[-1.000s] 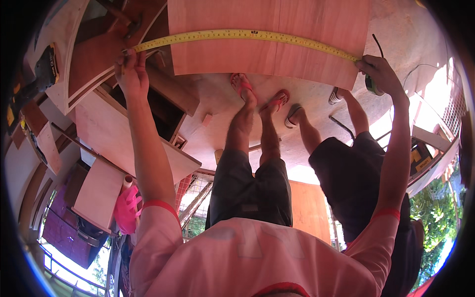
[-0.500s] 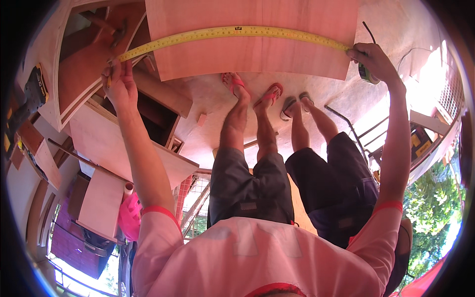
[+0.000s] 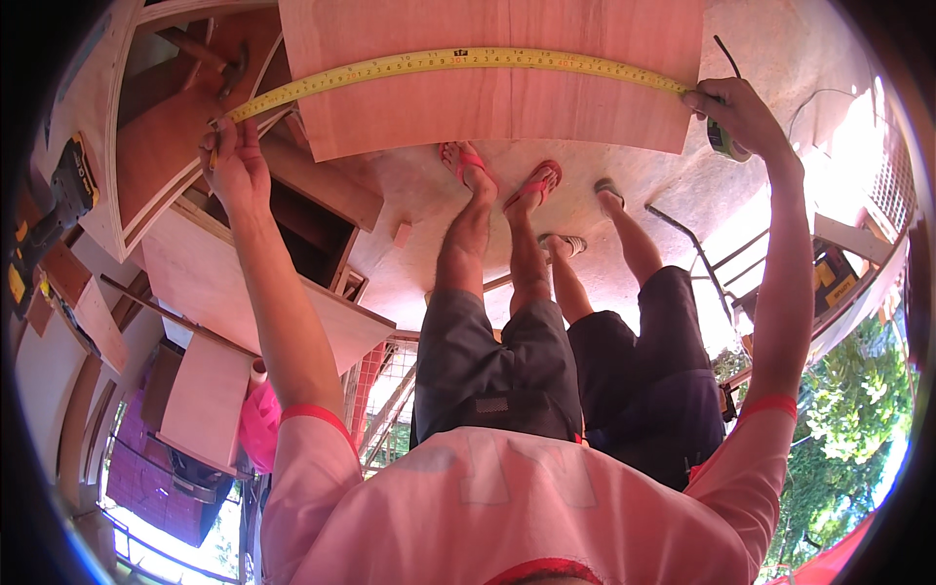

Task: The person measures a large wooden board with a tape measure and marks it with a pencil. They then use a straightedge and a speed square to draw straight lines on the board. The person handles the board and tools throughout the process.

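A yellow tape measure blade (image 3: 463,59) is stretched in a bowed line across a reddish plywood panel (image 3: 487,112). My left hand (image 3: 237,171) pinches the blade's left end beside an open wooden cabinet. A thin yellow stick, perhaps a pencil (image 3: 214,156), shows between its fingers. On the right, just past the panel's edge, my right hand (image 3: 746,117) is closed around the dark and green tape measure case (image 3: 723,142), where the blade comes out.
A hammer (image 3: 234,73) lies inside the cabinet (image 3: 122,195) at left. A yellow and black power drill (image 3: 73,180) rests at the far left. Another person's legs (image 3: 639,234) are close on my right. A bent dark rod (image 3: 687,239) stands beyond them.
The other person's feet have moved apart, one stepping nearer to me. The panel appears slightly shifted left and up in view; my hands and the tape stay nearly still.
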`<state>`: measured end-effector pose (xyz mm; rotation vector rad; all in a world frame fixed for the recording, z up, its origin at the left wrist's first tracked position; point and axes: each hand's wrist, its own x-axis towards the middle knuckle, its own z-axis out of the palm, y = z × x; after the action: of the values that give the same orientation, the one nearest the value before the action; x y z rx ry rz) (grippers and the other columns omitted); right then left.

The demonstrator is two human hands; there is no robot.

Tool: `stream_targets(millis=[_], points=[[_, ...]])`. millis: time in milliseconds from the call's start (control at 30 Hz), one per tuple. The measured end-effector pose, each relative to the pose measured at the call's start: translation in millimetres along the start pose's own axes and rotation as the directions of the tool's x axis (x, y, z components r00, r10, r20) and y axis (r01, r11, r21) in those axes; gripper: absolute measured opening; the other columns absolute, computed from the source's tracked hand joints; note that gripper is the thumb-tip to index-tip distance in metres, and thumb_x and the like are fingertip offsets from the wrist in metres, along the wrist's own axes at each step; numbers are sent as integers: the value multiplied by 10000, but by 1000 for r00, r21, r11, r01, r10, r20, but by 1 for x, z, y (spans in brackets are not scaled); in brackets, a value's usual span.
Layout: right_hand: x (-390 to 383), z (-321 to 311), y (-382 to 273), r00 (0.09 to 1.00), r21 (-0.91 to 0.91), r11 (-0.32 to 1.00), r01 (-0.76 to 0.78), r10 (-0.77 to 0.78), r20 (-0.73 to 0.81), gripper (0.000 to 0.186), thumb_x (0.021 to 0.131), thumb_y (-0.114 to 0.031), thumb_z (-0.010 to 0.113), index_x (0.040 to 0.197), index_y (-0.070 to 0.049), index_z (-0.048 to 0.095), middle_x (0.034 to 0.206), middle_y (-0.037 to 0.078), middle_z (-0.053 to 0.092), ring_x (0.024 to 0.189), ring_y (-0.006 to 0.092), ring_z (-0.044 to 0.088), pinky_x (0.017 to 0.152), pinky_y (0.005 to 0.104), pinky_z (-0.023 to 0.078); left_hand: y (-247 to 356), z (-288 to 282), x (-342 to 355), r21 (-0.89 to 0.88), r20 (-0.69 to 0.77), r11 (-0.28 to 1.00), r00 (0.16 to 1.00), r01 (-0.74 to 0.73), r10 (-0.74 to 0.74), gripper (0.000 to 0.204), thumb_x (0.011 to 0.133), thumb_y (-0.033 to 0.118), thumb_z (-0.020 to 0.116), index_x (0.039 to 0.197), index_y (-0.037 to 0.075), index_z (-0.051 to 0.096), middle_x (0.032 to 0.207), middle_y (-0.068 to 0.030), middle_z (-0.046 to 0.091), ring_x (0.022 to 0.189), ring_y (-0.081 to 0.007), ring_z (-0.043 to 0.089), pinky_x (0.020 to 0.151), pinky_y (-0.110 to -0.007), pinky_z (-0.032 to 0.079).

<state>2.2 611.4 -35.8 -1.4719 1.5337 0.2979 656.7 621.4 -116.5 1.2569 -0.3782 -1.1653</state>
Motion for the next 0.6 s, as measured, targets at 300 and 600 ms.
stream_targets(millis=[300, 600], points=[[1, -3, -8, 998, -33, 998, -55, 55, 9, 418, 1004, -380, 680, 934, 24, 765, 738, 86, 696, 626, 183, 687, 651, 357, 549, 0, 1, 0, -29, 7, 1000, 1000, 0, 0, 253, 958, -3, 750, 944, 117, 528, 1071, -99, 715, 1026, -271, 731, 952, -428, 633], [-3, 0, -20, 994, -10, 994, -109, 109, -31, 428, 1021, -361, 687, 849, 30, 717, 685, 49, 625, 637, 123, 541, 666, 345, 486, 12, 12, -26, 207, -246, 978, 969, 33, 19, 332, 1038, 256, 700, 1260, 54, 557, 1192, -133, 692, 1031, -248, 713, 962, -411, 603]])
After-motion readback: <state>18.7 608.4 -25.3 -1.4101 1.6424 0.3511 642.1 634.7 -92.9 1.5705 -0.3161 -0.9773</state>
